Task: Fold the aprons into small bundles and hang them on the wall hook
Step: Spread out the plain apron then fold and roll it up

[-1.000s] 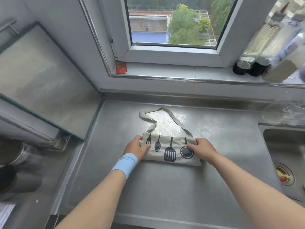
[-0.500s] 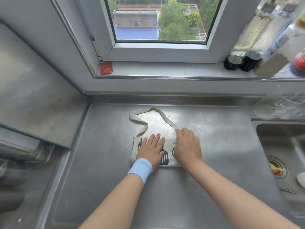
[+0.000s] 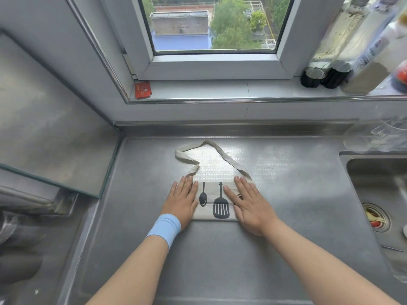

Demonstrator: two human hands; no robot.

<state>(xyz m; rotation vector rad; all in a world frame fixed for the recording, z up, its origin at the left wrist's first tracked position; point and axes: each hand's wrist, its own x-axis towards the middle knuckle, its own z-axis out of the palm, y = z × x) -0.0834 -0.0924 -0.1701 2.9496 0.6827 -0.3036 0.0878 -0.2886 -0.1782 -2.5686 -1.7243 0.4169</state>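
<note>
Two hands (image 3: 182, 200) (image 3: 248, 205) flatten apron (image 3: 211, 193), seemingly folded.

The beige apron (image 3: 213, 201), folded into a flat rectangle with utensil prints, its strap (image 3: 212, 154) looped behind.

Hardly any legible text. Clear glass container (image 3: 374, 137) at the counter's right edge: raised letters, only "RE" partly readable. Bottle label (image 3: 366, 60) on the windowsill: blue print, too blurred to read. Red packet (image 3: 143, 90) on the sill: print unreadable. Apron (image 3: 211, 201): spoon and spatula silhouettes, no letters.
</note>
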